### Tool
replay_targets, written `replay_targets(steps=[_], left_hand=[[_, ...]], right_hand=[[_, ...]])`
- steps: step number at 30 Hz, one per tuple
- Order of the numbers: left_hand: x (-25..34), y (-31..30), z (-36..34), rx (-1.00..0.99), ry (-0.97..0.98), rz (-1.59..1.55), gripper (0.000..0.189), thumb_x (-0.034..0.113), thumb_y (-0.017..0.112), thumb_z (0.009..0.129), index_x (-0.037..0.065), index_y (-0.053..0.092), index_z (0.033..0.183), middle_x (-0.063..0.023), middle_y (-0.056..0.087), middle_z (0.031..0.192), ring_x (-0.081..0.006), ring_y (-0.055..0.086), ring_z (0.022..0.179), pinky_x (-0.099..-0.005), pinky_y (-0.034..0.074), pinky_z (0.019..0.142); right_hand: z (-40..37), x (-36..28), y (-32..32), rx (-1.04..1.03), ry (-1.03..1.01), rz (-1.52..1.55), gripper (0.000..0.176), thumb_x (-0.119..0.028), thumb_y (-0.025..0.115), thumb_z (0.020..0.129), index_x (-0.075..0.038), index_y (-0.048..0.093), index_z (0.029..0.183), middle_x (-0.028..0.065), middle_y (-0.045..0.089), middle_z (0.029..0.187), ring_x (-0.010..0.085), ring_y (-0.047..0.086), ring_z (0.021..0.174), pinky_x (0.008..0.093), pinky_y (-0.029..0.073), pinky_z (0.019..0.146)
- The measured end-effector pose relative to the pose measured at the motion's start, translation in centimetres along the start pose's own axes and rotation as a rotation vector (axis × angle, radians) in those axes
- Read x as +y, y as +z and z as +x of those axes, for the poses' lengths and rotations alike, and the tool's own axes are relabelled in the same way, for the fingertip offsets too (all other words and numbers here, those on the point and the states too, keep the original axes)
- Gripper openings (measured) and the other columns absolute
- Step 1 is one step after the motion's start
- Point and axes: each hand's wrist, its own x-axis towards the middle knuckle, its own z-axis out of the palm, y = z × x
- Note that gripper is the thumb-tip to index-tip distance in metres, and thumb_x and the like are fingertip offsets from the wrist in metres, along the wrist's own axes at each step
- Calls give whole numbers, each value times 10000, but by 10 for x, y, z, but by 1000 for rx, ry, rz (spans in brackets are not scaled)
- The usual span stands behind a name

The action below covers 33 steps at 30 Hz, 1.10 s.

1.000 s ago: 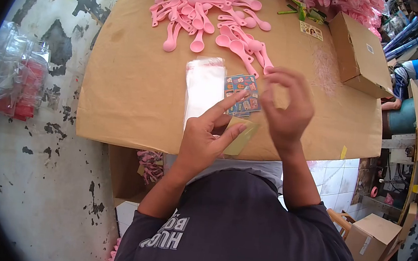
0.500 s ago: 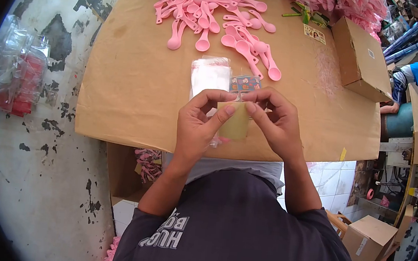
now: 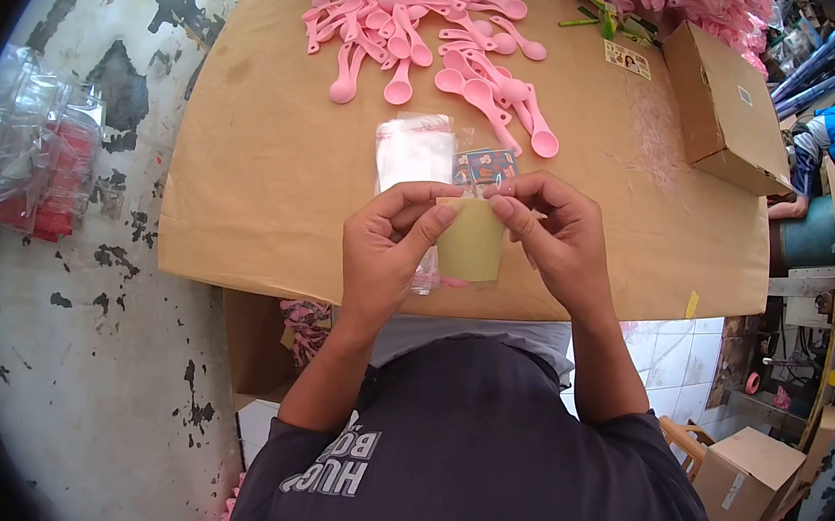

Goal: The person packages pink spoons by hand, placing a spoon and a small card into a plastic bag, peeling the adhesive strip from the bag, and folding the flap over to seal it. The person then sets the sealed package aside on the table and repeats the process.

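A flat olive-yellow card (image 3: 470, 244) hangs between my two hands near the table's front edge. My left hand (image 3: 383, 252) pinches its upper left corner between thumb and fingers. At its upper right corner, my right hand (image 3: 562, 244) has thumb and forefinger pressed together. Something small and thin shows by the right fingertips, too small to name. Just beyond the hands lie a stack of clear plastic bags (image 3: 414, 155) and a dark card with an orange pattern (image 3: 487, 168). Part of the bags is hidden behind my left hand.
Pink measuring spoons (image 3: 400, 28) are heaped at the table's far side. A cardboard box (image 3: 719, 109), green-handled tools (image 3: 607, 20) and a printed card (image 3: 627, 60) sit to the right. Plastic packs (image 3: 36, 153) lie at far left. Another person (image 3: 820, 149) is at far right.
The olive-yellow card has tilted to face the camera more fully and appears wider. My hands have moved slightly apart, still at its top edge. The whole view has shifted a little.
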Motion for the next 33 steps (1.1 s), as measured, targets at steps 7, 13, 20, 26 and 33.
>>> replay_targets(steps=[7,13,20,26,33], left_hand=[[3,-6,-2,-63,-73,-142,223,91,707,980,-36,667,1159,-151,757,1007,-149,724,901,-298,600,796],[-12,-20,-4,-119,117,-141,89,24,659,995,-17,666,1074,-100,740,920,-73,659,821,-241,536,748],[-13,-28,-3,-112,65,-250,75,-5,636,983,-10,612,1054,-61,707,895,-62,627,796,-230,532,768],[-9,-16,1,-75,1,-173,286,53,670,995,6,528,1239,-142,749,981,-104,692,888,-250,556,807],[5,-9,2,-224,-102,-133,550,73,685,993,11,430,1476,-183,742,1099,-140,707,960,-261,565,795]], right_hand=[[-7,-8,-4,-50,74,51,150,-104,662,1003,-20,725,1111,18,705,915,31,576,764,180,413,561],[-3,-3,-4,-112,-197,-29,225,79,532,946,25,747,981,79,631,939,43,506,616,188,384,512],[0,-13,-3,-212,-301,-190,185,77,582,937,16,752,981,73,612,960,72,574,776,198,436,655],[-2,1,0,-122,-220,-197,161,14,738,900,-24,734,1057,12,615,900,34,558,722,187,414,623],[-5,14,8,1,-147,151,388,9,746,915,-64,587,1262,-20,584,935,11,545,775,188,421,630]])
